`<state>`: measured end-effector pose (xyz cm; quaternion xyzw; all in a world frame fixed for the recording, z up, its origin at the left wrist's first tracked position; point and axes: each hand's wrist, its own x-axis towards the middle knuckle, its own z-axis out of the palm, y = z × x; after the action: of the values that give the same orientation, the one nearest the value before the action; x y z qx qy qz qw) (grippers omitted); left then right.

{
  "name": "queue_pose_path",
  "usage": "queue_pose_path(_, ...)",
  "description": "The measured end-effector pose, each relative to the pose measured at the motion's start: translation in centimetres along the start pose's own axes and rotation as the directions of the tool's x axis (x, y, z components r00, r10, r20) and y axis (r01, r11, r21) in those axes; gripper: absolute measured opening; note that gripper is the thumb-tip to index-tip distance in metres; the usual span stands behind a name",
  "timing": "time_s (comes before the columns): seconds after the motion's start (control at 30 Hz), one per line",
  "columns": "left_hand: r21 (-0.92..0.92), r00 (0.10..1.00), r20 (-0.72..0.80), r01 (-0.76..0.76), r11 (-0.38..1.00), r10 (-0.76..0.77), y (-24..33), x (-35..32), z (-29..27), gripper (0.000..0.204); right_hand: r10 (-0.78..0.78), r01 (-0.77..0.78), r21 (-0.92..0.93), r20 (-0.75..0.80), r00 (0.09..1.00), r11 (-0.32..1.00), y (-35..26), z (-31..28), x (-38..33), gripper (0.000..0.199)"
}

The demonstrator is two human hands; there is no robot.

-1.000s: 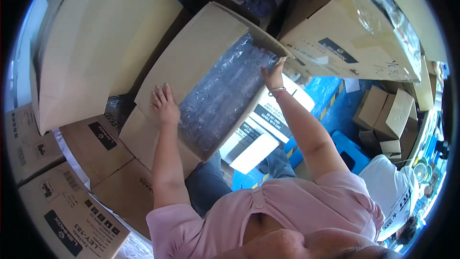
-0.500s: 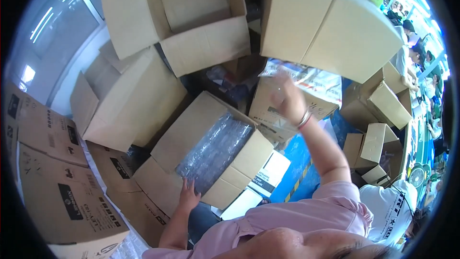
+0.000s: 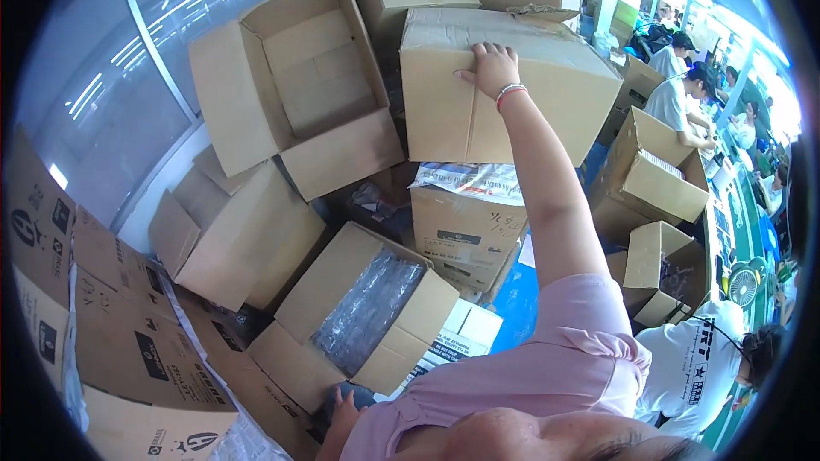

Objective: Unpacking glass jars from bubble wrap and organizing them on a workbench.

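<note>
Up high, the right hand (image 3: 491,68) lies flat with spread fingers on the top front edge of a closed brown cardboard box (image 3: 478,94), the arm stretched nearly straight from the pink sleeve (image 3: 564,350) at the bottom of the view. The palm presses on the box's surface; the fingers lie open over it and clamp nothing. A light band with a red stripe circles the wrist (image 3: 510,94). That box sits on top of a stack, resting on a smaller printed carton (image 3: 465,235) covered with crumpled paper.

Down low, the left hand (image 3: 343,414) shows only partly at the lower edge, its fingers touching the near flap of an open carton (image 3: 401,333) that holds clear bubble wrap (image 3: 367,312). Whether this hand grips the flap or only rests on it cannot be told.

To the left of the stack an empty open box (image 3: 299,85) lies tipped on its side above another tilted box (image 3: 231,230). Flattened printed cartons (image 3: 128,341) lean at the far left. On the right, other people (image 3: 683,94) work among more open boxes (image 3: 658,179).
</note>
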<state>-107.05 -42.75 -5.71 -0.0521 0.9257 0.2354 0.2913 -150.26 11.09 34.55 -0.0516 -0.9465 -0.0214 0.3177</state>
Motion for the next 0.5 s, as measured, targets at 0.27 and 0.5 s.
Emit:
queue_pose_path(0.27, 0.223, 0.947, -0.316, 0.127, 0.966, -0.051, 3.0, -7.2, -4.3, 0.062, -0.383, 0.378, -0.095, -0.408, 0.829, 0.921, -1.7, 0.9, -8.2, 0.056)
queue_pose_path(0.5, 0.592, 0.861, -0.421, 0.499, 0.633, -0.285, 3.2, -19.4, -6.6, 0.059, -0.674, 0.429, 0.544, 0.409, 0.615, 0.721, 0.1, 11.9, -41.5, 0.023)
